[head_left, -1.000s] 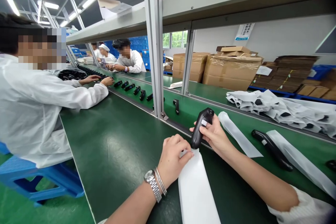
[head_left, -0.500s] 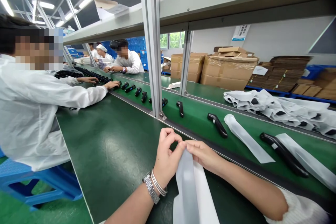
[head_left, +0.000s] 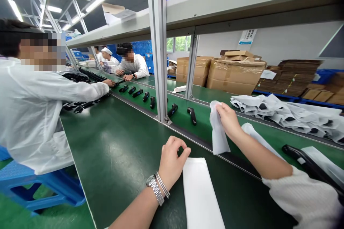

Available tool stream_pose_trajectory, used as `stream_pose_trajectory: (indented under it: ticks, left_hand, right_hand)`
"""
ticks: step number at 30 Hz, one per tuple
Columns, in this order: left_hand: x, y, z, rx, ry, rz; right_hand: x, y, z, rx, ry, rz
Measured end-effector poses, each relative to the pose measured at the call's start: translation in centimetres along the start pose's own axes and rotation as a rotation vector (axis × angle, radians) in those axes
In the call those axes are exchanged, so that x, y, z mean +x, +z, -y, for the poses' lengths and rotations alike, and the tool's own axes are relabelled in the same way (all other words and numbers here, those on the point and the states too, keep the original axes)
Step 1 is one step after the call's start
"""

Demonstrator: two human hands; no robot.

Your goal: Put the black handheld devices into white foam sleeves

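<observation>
Lightly, the right hand [head_left: 228, 121] pinches a foam pouch [head_left: 218, 130].

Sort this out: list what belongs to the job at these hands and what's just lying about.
Job: left hand; right hand, gripping a white sleeve; flat sleeve; black handset; sleeve pile.
Lying about: cardboard boxes; blue stool.

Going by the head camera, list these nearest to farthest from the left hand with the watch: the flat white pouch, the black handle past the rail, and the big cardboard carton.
From the left hand:
1. Flat white pouch, on the bench, right beside it.
2. Black handle, ahead, beyond the rail.
3. Cardboard carton, far back, behind the bench.
</observation>
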State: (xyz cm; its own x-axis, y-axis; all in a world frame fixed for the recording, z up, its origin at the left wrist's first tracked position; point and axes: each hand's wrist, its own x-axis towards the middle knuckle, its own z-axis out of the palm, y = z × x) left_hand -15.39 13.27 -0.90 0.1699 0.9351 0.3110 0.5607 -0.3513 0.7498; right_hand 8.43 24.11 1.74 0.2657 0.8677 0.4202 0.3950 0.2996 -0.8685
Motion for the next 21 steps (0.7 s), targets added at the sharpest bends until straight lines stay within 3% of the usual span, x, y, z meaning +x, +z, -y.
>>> stream_pose_trajectory:
  ticks: [4,9,14,18,21]
  left_hand:
    - [-0.3,0.0,0.1,0.234,-0.057,0.155]
    - [-0.4,0.5,0.4,0.303,-0.058,0.28]
    - [-0.3,0.9,0.6,0.319,-0.015,0.279]
    - [-0.2,0.9,0.6,0.336,0.037,0.239]
    - [-0.1,0.6,0.5,0.322,0.027,0.229]
  right_hand:
    - [2.6,0.2,-2.1,-0.222,-0.119,-0.007]
    - [1.2,4.9,-3.3,-0.381,-0.222,0.286]
    - [-0.1,10.7,-3.3,-0.53,-0.205,0.529]
    - [0.9,13.8,-3.3,-0.64,-0.123,0.553]
    - [2.1,14.8,-3.6,-0.668,-0.05,0.546]
